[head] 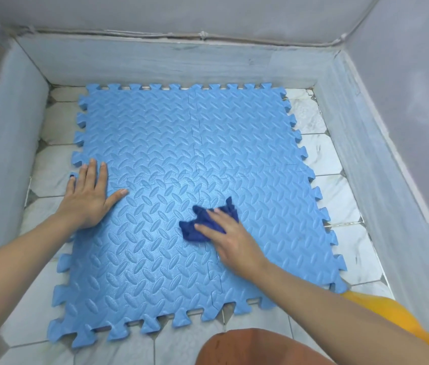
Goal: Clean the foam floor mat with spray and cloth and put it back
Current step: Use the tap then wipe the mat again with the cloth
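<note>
Wiping now, right in the thick of it: the right hand (230,239) lies with fingers spread flat on a crumpled dark blue cloth (209,219), pressing it onto the blue foam floor mat (181,143) a little right of centre. The left hand (89,197) is wide open too, palm down on the mat's left edge, bracing it.

The mat lies flat on the white tiled floor (340,191) in a walled corner, its toothed edges showing all round.

Where could this go wrong? The seams, by my reading. A hard push with the cloth across a joint could lift a tab and pull the tiles apart, and with only the left edge pinned, the far-right side may slide on the smooth tiles. The cloth is bunched small, so strokes cover little and patches could get missed. The spray bottle (382,322), yellow with a red trigger, lies at the lower right just under the right forearm; a backward sweep of the arm could knock it.

The count: one mat made of four interlocked tiles, one cloth, one spray bottle, two hands, both on the mat. A brown rounded shape (247,346) sits at the bottom edge; what it is, I cannot tell.
</note>
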{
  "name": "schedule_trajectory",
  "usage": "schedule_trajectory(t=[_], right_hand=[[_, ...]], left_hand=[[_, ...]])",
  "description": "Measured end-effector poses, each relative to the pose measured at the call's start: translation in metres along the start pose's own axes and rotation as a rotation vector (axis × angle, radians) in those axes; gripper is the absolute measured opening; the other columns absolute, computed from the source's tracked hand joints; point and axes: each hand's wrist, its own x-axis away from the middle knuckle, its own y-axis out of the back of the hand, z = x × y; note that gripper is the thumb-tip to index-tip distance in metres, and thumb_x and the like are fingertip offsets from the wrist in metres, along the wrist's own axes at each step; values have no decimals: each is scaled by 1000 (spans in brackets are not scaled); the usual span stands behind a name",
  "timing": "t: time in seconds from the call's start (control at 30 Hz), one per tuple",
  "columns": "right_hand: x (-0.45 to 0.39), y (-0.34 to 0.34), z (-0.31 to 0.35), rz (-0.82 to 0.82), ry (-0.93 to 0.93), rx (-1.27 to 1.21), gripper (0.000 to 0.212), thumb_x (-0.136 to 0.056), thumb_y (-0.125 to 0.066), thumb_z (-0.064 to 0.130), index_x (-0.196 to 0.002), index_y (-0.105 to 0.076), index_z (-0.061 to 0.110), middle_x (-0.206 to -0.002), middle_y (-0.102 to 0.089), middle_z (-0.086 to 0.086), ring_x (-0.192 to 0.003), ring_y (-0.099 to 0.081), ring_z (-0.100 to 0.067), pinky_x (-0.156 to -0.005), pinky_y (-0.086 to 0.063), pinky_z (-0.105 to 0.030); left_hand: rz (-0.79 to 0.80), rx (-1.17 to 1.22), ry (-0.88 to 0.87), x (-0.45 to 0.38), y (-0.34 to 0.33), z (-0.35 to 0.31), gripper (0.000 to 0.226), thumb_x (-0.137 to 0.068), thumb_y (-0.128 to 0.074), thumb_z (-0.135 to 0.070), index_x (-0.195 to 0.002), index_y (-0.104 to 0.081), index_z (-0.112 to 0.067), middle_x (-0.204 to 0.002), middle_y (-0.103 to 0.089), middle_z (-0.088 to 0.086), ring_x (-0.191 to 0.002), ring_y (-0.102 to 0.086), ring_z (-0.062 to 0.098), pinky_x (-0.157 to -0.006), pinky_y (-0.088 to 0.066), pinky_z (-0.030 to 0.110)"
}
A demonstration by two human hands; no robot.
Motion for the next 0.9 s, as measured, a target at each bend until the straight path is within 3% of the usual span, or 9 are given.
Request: schedule_trajectory(t=[0.1, 0.17, 0.27, 0.37, 0.57, 0.63, 0.73, 0.83, 0.9], right_hand=[[63, 5, 3, 81, 157, -4, 48, -100, -25, 14, -123, -67, 18, -132, -61, -16, -128, -54, -33, -106, -43, -42], [94, 15, -8, 62, 174, 2, 45, -95, -32, 12, -120, -69, 15, -130, -63, -13, -127, -54, -31, -105, -46, -42], [105, 28, -33, -97, 11, 42, 40, -92, -40, 12, -117, -71, 13, -126, -65, -11, -125, -55, -25, -100, -47, -43], [78, 30, -41, -212, -111, 84, 39, -92, -43, 10, -123, -68, 12, -128, -63, -15, -127, -51, -25, -102, -45, -44], [-22, 15, -54, -19, 63, 119, 54, -89, -56, -3, -135, -55, 24, -138, -53, -19, -130, -50, -37, -99, -46, -52], [-52, 27, -78, -56, -35, 120, 54, -85, -57, -6, -132, -58, 22, -137, -53, -19, -129, -50, -38, -97, -48, -52], [-72, 52, -123, -139, -265, 167, 48, -89, -43, 4, -130, -61, 20, -132, -54, -17, -121, -53, -36, -93, -50, -46], [-66, 80, -162, -219, -482, 156, 41, -94, -42, 7, -123, -64, 25, -122, -54, -2, -109, -52, -24, -86, -42, -31], [-51, 92, -172, -236, -529, 184, 40, -92, -45, 3, -121, -65, 23, -121, -56, -4, -108, -54, -27, -80, -42, -29]], left_hand=[[15, -13, 5, -1, 2, 0, 93, -83, -16, -74, -152, 12, -18, -160, 17, 7, -148, 12, 23, -119, 2, 45], [1, -19, 4, -2, 1, -1, 93, -83, -14, -74, -153, 9, -18, -161, 14, 7, -148, 10, 23, -119, 1, 45], [-118, 3, 0, 2, -5, -5, 90, -87, -13, -71, -154, -2, -12, -162, 3, 12, -149, 2, 29, -117, -3, 49], [-237, 20, -69, 10, -16, -18, 82, -91, -12, -60, -151, -19, -3, -158, -15, 21, -146, -12, 38, -114, -11, 57], [-255, 20, -134, 12, -32, -20, 78, -92, -11, -58, -153, -15, -10, -160, -13, 14, -147, -13, 32, -115, -11, 54], [-265, 24, -134, 11, -33, -18, 77, -92, -12, -59, -153, -13, -13, -161, -11, 12, -148, -12, 30, -116, -9, 50], [-267, 30, -133, 10, -33, -18, 76, -92, -12, -60, -153, -14, -14, -161, -12, 12, -147, -12, 30, -114, -3, 43], [-273, 29, -119, 11, -32, -19, 76, -92, -11, -61, -153, -12, -15, -161, -10, 10, -148, -11, 29, -112, 15, 30], [-279, 28, -117, 12, -31, -19, 76, -92, -12, -61, -153, -12, -16, -161, -10, 10, -148, -11, 29, -108, 21, 22]])
